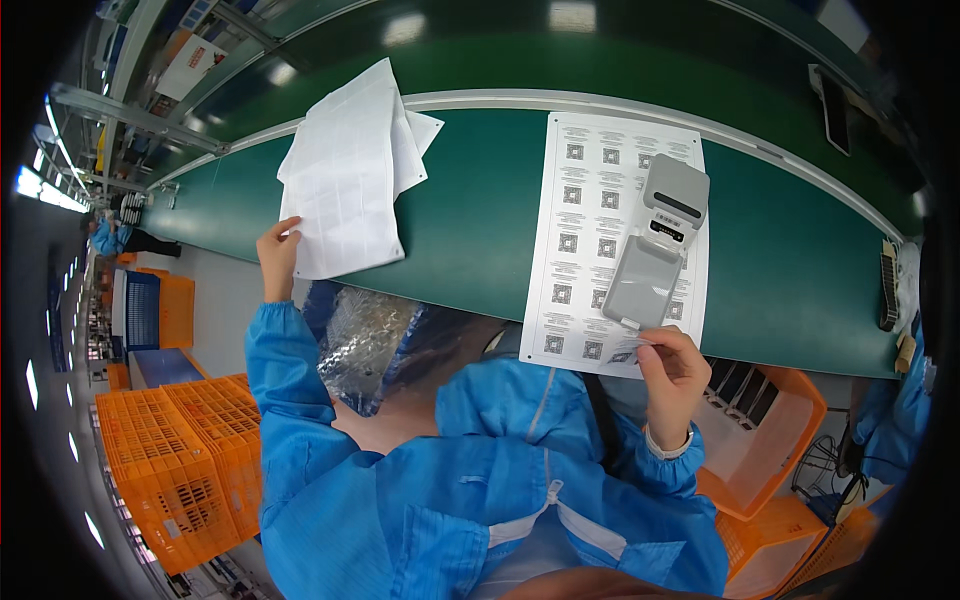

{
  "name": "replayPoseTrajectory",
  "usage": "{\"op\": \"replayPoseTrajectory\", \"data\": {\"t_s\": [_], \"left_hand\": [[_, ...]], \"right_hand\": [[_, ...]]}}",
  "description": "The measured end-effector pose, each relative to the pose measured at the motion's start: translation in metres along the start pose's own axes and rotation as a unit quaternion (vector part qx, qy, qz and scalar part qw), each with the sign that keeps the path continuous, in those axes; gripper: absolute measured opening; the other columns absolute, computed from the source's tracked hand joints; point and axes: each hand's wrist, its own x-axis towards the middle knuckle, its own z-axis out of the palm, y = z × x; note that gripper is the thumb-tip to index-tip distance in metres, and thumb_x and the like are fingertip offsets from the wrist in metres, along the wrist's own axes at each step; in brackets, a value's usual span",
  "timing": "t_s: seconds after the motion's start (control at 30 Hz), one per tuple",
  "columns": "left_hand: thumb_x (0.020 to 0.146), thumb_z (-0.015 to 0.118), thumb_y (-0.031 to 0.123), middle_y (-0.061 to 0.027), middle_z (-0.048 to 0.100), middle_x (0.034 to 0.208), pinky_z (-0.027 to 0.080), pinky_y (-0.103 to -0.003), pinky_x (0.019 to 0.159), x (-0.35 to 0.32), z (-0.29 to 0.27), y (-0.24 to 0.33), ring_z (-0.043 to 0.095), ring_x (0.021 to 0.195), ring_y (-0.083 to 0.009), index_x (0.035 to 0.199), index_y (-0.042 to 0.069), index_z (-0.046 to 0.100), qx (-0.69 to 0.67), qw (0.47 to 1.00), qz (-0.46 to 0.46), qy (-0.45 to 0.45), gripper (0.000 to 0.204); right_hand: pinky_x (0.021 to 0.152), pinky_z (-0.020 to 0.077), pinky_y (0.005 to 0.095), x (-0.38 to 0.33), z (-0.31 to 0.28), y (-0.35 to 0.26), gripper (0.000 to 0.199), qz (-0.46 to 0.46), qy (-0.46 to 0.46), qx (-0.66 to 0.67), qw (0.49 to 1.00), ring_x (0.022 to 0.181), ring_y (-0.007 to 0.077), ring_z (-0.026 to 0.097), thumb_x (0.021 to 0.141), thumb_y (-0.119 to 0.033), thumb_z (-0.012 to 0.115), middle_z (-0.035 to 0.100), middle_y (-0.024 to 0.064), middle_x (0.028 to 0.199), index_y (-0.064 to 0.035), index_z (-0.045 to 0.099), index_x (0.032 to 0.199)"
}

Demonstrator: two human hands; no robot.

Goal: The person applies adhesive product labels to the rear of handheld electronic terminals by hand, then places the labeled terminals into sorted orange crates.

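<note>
My left hand [280,256] pinches the near left edge of a stack of white sheets [345,190], which lie loosely fanned on the green workbench. To the right, a sheet of square-code labels [583,225] lies flat, its near edge at the bench's edge. At its near right corner, my right hand [676,378] holds a small printed label [627,351] between thumb and forefinger; the label is lifted and curled. Just beyond that hand, a grey-and-white handheld device [645,275] rests on the label sheet, with a dark slot and a row of contacts near its middle.
A pale rail [480,100] runs along the bench's far side. Orange crates [180,450] stand at the left, and an orange bin [790,425] with dark flat items sits below the bench at right. Clear plastic bagging [365,335] is under the near edge. A phone-like device [832,110] is at far right.
</note>
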Motion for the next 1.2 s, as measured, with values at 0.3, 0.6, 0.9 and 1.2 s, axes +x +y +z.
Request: {"op": "replayPoseTrajectory", "data": {"t_s": [0.3, 0.6, 0.9, 1.2], "left_hand": [[0.083, 0.075, 0.002, -0.0242, 0.06, 0.136, 0.05, -0.045, 0.099, -0.051, 0.066, 0.123, 0.061, 0.118, -0.0422, 0.13, 0.004, 0.066, 0.271, 0.887, 0.359, 0.107, 0.047], [0.091, 0.068, 0.027, 0.0018, 0.071, 0.111, 0.048, -0.036, 0.1, -0.183, 0.184, 0.262, 0.063, 0.107, -0.0146, 0.114, 0.019, 0.072, -0.083, 0.415, 0.906, 0.002, 0.025], [0.077, 0.076, 0.02, 0.0034, 0.066, 0.09, 0.047, -0.031, 0.073, -0.173, 0.237, 0.273, 0.055, 0.082, -0.0139, 0.094, 0.014, 0.08, -0.169, 0.47, 0.866, 0.009, 0.017], [0.066, 0.089, 0.013, 0.0047, 0.044, 0.082, 0.045, -0.032, 0.069, -0.173, 0.253, 0.258, 0.047, 0.081, -0.0137, 0.098, 0.02, 0.081, -0.153, 0.615, 0.765, -0.111, 0.034]], "right_hand": [[0.074, 0.0528, 0.0232, 0.002, 0.004, 0.007, 0.022, 0.046, 0.081, 0.01, 0.996, 0.082, 0.0103, 0.065, 0.091, 0.008, 0.067, 0.069, 0.007, 0.095, 0.0058, 0.069, 0.112], [0.074, 0.0541, 0.0212, -0.004, 0.002, 0.001, 0.024, 0.105, 0.011, 0.055, 0.993, 0.086, 0.0086, 0.068, 0.092, 0.004, 0.069, 0.072, 0.0074, 0.099, 0.0034, 0.07, 0.117], [0.081, 0.0586, 0.0346, 0.034, -0.047, -0.003, 0.045, -0.273, 0.003, -0.31, 0.911, 0.101, 0.0245, 0.07, 0.091, -0.018, 0.076, 0.068, 0.0186, 0.121, -0.0007, 0.063, 0.131], [0.068, 0.0565, 0.0255, 0.079, -0.053, 0.023, 0.012, -0.562, -0.036, -0.529, 0.635, 0.088, 0.0109, 0.064, 0.08, -0.015, 0.074, 0.074, -0.0026, 0.102, -0.0106, 0.077, 0.09]]}}
